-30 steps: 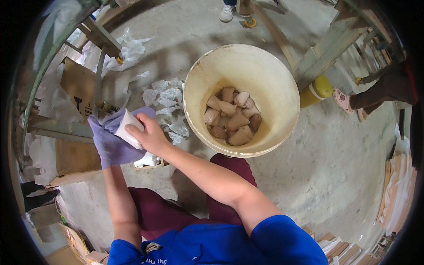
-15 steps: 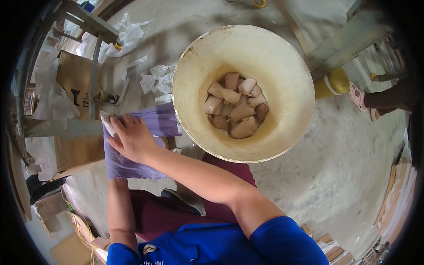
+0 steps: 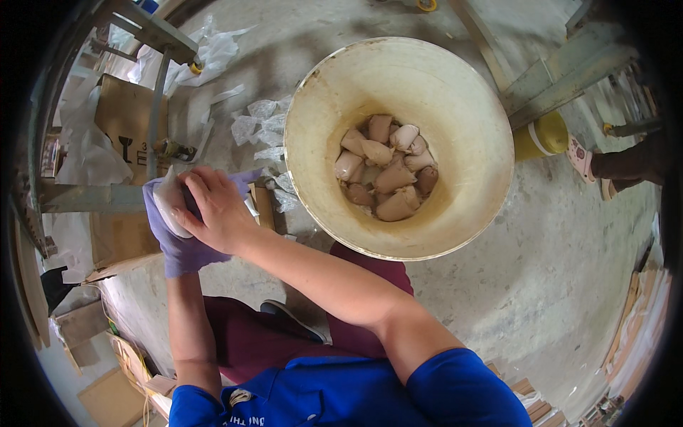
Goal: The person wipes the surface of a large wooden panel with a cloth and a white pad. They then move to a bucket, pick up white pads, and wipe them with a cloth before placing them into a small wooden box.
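Note:
At the left, a purple cloth is draped over my left hand, whose fingers it hides; only my left forearm shows below it. A whitish, rounded bundle that looks plastic-wrapped lies on the cloth. My right hand reaches across and is closed on this bundle from above, thumb and fingers bent against it. What the bundle contains is hidden. To the right stands a large round cream tub; several brown tied pouches lie at its bottom.
A metal frame and a cardboard box stand at the left. Crumpled clear plastic lies on the floor beside the tub. A yellow-green container is at the right, near another person's shoe. Stacked boards line the lower right.
Both hands and the cloth have shifted slightly left. The cloth, spread out toward the tub before, is now bunched closer around the hands, and more of the whitish bundle shows.

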Motion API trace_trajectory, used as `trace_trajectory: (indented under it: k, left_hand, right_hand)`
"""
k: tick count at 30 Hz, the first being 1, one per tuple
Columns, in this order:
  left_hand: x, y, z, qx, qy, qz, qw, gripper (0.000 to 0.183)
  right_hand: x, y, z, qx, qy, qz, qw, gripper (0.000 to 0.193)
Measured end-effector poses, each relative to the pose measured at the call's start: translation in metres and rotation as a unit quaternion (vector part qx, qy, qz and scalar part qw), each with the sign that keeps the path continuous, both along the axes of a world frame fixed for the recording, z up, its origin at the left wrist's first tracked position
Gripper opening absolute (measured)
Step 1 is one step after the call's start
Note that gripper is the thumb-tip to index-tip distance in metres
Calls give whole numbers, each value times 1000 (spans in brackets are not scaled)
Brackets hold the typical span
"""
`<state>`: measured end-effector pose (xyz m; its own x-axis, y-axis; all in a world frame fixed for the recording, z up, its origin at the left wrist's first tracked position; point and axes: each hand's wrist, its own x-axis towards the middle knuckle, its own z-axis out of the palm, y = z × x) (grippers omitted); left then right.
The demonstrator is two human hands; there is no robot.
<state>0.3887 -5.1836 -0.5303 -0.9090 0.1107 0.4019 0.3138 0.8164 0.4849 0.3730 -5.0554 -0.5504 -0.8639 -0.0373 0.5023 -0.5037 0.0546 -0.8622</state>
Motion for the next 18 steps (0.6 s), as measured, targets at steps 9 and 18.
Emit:
trace_trajectory:
  k: [9, 18]
  left_hand:
    - [11, -17, -5, 462, -147, 25, 874, 41]
    - [23, 57, 11, 635, -291, -86, 711, 42]
  right_hand:
    - [14, -7, 9, -5, -51, 61, 997, 50]
    - [-9, 11, 1, 25, -59, -57, 996, 34]
